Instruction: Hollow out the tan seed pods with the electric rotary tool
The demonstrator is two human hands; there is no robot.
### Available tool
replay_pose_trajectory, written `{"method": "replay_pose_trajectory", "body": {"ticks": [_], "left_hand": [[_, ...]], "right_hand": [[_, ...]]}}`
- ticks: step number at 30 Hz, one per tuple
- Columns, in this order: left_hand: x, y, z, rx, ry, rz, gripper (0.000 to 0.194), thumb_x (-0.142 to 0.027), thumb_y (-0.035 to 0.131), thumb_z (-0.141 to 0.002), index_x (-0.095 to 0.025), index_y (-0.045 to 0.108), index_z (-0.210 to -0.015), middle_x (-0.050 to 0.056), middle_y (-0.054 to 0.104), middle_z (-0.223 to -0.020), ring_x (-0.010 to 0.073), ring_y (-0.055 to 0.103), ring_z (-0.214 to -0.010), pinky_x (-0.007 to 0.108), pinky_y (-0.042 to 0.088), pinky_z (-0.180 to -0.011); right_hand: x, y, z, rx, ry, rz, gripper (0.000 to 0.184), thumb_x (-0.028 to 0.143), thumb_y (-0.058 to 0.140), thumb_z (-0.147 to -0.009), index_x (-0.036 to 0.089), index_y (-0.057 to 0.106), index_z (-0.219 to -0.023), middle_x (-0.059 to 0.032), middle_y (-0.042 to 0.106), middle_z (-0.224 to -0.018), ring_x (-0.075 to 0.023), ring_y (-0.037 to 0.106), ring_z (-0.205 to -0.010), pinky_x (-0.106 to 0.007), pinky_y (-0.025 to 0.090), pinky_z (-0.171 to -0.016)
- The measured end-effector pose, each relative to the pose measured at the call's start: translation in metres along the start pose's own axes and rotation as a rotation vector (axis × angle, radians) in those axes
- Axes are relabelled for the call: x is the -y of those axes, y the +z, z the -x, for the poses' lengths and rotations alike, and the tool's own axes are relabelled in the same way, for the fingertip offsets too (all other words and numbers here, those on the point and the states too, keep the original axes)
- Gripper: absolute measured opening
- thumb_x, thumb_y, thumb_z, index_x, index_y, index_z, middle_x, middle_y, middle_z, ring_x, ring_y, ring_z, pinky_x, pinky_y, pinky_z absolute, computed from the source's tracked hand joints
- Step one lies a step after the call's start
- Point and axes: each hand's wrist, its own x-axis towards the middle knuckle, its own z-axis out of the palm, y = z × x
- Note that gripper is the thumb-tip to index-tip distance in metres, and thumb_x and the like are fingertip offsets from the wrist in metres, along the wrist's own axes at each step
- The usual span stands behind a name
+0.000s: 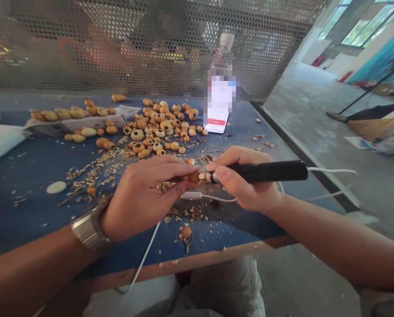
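Observation:
My left hand [150, 189], with a metal watch on its wrist, is closed around a small tan gourd [191, 177]. Fingers cover most of that gourd. In my right hand [250, 185] is a black rotary tool [273, 171] with a brass-coloured collet [203, 176] at its front. The collet end meets the gourd's right side; the bit itself is hidden. A white cable leaves the tool's back end. Below my hands lies a white inline cable switch [191, 195]. Beyond them, a pile of small gourds [160, 125] covers part of the blue table, many with dark round openings.
A phone [217, 105] leans against a clear bottle [224, 57] at the back. Uncut gourds rest on and beside a white box [94, 122] at left. Seeds and shavings [101, 163] are scattered over the tabletop. A perforated metal panel [117, 48] stands behind; the wooden table edge [217, 255] is near my lap.

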Motion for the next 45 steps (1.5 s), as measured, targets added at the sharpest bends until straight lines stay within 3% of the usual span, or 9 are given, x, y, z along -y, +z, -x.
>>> {"method": "replay_pose_trajectory", "body": {"ticks": [15, 21, 29, 38, 45], "left_hand": [[0.007, -0.002, -0.006, -0.016, -0.082, 0.022, 0.019, -0.027, 0.073, -0.094, -0.028, 0.078, -0.112, 0.001, 0.080, -0.106, 0.0170, 0.075, -0.093, 0.028, 0.060, -0.086], [0.007, 0.000, -0.005, -0.011, -0.131, 0.069, 0.019, -0.025, 0.072, -0.094, -0.027, 0.077, -0.112, 0.001, 0.080, -0.110, 0.0177, 0.076, -0.097, 0.029, 0.062, -0.088], [0.005, 0.004, -0.005, 0.005, -0.212, 0.149, 0.021, -0.023, 0.073, -0.094, -0.025, 0.076, -0.115, 0.000, 0.080, -0.110, 0.0149, 0.077, -0.092, 0.024, 0.064, -0.087], [0.004, 0.006, -0.002, 0.018, -0.243, 0.164, 0.024, -0.019, 0.074, -0.093, -0.023, 0.075, -0.117, 0.000, 0.081, -0.107, 0.0113, 0.078, -0.086, 0.019, 0.065, -0.082], [0.002, 0.011, -0.003, -0.008, -0.281, 0.233, 0.018, -0.020, 0.078, -0.090, -0.022, 0.073, -0.107, -0.002, 0.082, -0.103, 0.0078, 0.079, -0.084, 0.011, 0.064, -0.080]], "right_hand": [[-0.006, 0.001, 0.003, -0.116, -0.063, 0.124, 0.011, 0.027, 0.073, -0.089, 0.019, 0.077, -0.081, 0.0016, 0.076, -0.070, -0.0076, 0.064, -0.057, -0.018, 0.049, -0.051], [-0.009, -0.001, 0.004, -0.147, -0.068, 0.076, 0.014, 0.028, 0.072, -0.091, 0.019, 0.077, -0.082, 0.0021, 0.074, -0.069, -0.0074, 0.064, -0.055, -0.019, 0.049, -0.052], [-0.006, -0.004, 0.008, -0.163, -0.086, 0.146, 0.015, 0.032, 0.072, -0.093, 0.021, 0.078, -0.084, 0.0024, 0.075, -0.072, -0.0078, 0.065, -0.059, -0.019, 0.050, -0.053], [0.003, -0.001, 0.004, -0.172, -0.108, 0.151, 0.013, 0.025, 0.073, -0.088, 0.017, 0.077, -0.078, 0.0024, 0.072, -0.065, -0.0060, 0.060, -0.054, -0.017, 0.047, -0.049], [0.008, 0.002, 0.002, -0.146, -0.116, 0.107, 0.013, 0.022, 0.070, -0.087, 0.017, 0.076, -0.077, 0.0031, 0.073, -0.065, -0.0056, 0.062, -0.055, -0.016, 0.049, -0.051]]}}
